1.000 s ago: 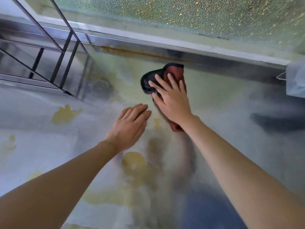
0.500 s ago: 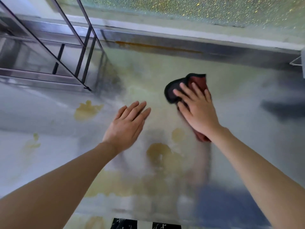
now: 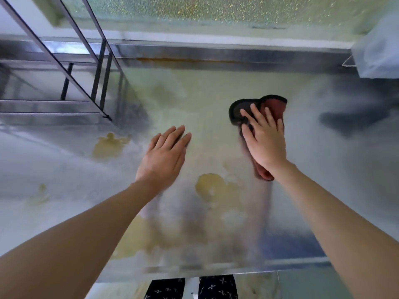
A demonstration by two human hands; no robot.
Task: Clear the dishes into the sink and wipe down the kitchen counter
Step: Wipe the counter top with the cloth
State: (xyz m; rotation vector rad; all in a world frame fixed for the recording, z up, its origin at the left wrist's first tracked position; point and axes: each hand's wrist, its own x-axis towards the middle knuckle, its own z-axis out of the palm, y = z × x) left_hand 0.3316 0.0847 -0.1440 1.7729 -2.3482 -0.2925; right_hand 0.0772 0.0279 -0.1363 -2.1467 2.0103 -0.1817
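moved: cloth and right hand slid a bit right, away from the rack
right hand: flat, fingers spread, pressing the cloth onto the counter
left hand: flat too, palm down, holding nothing
stains: yellowish, between the arms

I see a dark metal rack top-left, a speckled frosted window along the back w/ a pale sill under it, a whitish plastic bag far right, & black patterned trousers at the bottom edge.
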